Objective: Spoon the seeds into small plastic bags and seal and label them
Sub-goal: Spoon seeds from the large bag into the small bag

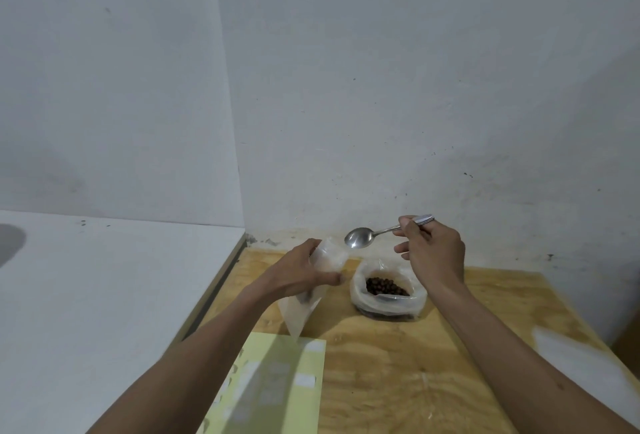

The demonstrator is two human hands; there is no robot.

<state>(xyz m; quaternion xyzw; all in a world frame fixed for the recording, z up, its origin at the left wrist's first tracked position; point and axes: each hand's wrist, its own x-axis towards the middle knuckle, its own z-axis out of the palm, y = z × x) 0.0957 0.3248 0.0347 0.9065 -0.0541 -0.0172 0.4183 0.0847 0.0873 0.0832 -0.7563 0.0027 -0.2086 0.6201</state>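
Observation:
My left hand (299, 272) grips a small clear plastic bag (304, 302) around its upper part, holding it upright above the wooden table with its mouth pointing up. My right hand (431, 253) holds a metal spoon (360, 237) by the handle; its bowl looks empty and hovers just right of the small bag's mouth. Below the spoon stands a larger open plastic bag (388, 298) with dark brown seeds (386, 286) inside.
A pale green sheet with white labels (277, 385) lies on the wooden table (415, 364) near its front left. A white surface (104, 295) adjoins the table on the left. White walls close off the back.

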